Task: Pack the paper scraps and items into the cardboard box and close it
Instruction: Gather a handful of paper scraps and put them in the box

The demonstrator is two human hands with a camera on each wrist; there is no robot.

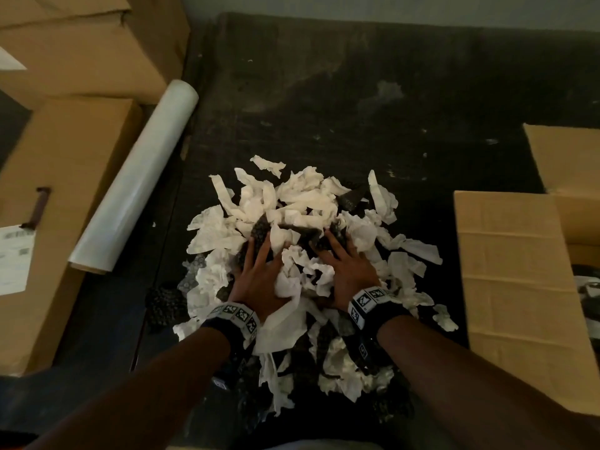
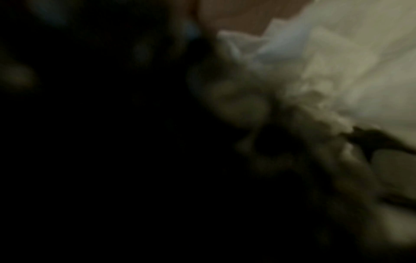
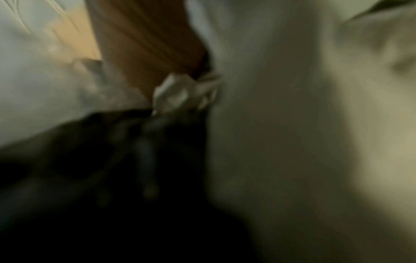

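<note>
Fingers (image 1: 264, 251) of left hand (image 1: 259, 282) and right hand (image 1: 350, 274) press into paper scraps (image 1: 302, 203).

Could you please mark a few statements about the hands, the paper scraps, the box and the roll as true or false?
1. The left hand and right hand both rest on the paper scraps. True.
2. The paper scraps are already inside the cardboard box. False: they lie heaped on the dark surface, to the left of the cardboard box.
3. The cardboard box has its flaps open. True.
4. The roll of plastic film lies to the right of the scraps. False: the roll of plastic film lies to their left, beside other boxes.
</note>
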